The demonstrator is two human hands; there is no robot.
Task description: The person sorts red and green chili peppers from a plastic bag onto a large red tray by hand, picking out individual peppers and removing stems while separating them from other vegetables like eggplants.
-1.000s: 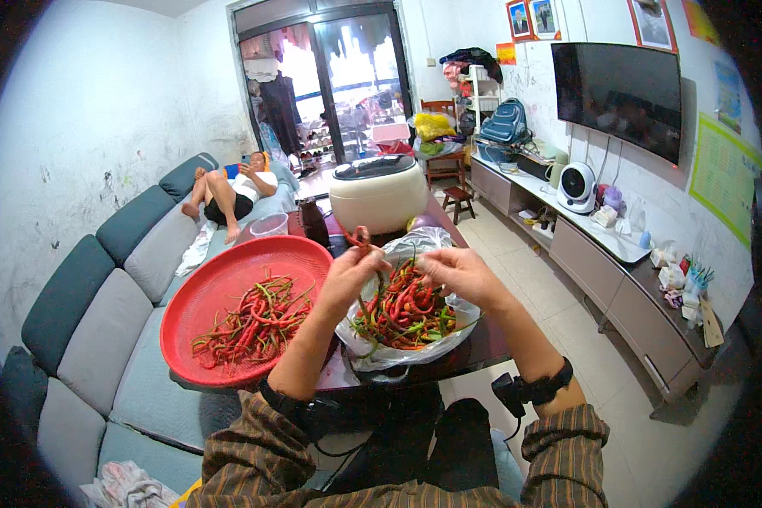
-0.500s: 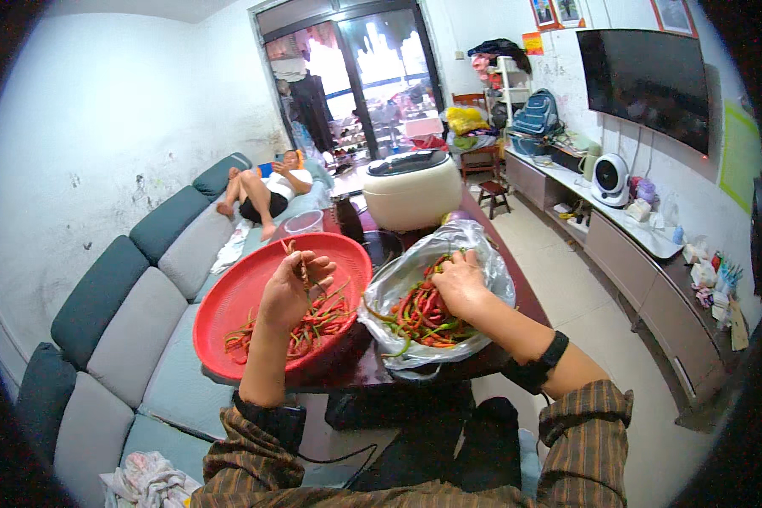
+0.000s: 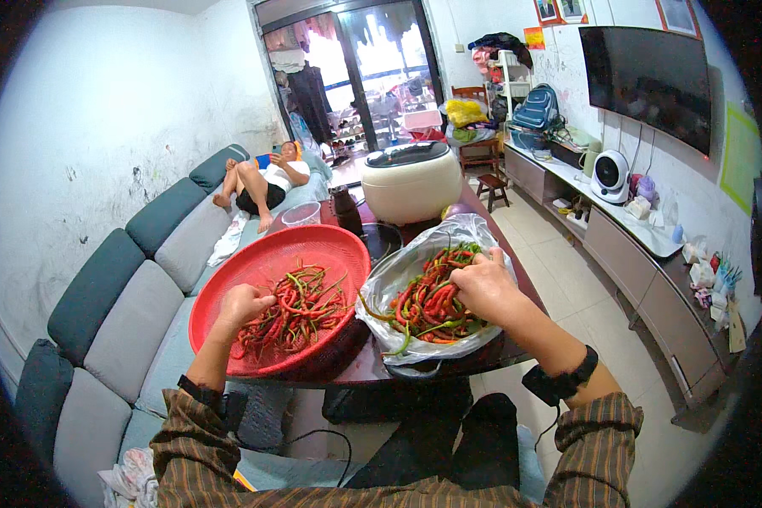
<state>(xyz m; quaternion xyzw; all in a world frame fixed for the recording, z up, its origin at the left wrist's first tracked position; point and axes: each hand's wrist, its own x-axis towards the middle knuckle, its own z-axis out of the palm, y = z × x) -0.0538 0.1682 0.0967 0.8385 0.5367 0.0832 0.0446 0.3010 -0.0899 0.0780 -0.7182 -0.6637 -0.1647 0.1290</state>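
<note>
My left hand [image 3: 244, 305] is over the left side of a round red plastic basket [image 3: 216, 292], its fingers curled closed beside a heap of long red chili peppers [image 3: 305, 296]. Whatever those fingers may hold is hidden. To the right, an opened clear plastic bag [image 3: 398, 254] holds more chilies [image 3: 427, 300], red and green with long stems. My right hand [image 3: 487, 286] reaches into the bag's right side, fingers bent down and pinched on a chili pepper among the pile; the fingertips are partly covered.
Behind the bag on the dark table [image 3: 525, 284] stand a cream rounded appliance [image 3: 412, 188], a dark bottle [image 3: 345, 212] and a clear plastic tub [image 3: 301, 214]. A person [image 3: 267, 182] lies on the sofa [image 3: 114, 326] at left. A low cabinet [image 3: 643, 292] runs along the right.
My left hand has come down and left to the basket's side; the twisted brown chili it held up no longer shows. My right hand has shifted slightly right within the bag.
</note>
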